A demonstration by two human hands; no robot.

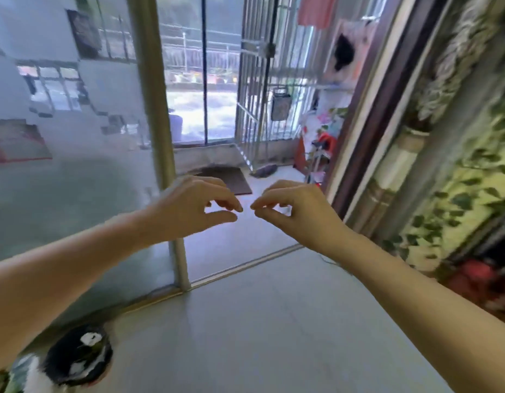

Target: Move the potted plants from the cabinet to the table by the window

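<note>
Holding both arms out, my left hand (pixel 194 207) and right hand (pixel 295 208) loosely curled (both empty), fingertips nearly meeting, leafy plants (pixel 444 211) beside me.

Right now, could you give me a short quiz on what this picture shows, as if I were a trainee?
1. True or false: the left hand holds a potted plant.
2. Which side has the leafy plants: A left, B right?
3. Fill in: the dark mat lies beyond the glass door, on the ____.

Key: 1 false; neither it nor the right hand holds anything. 2 B. 3 floor.
</note>
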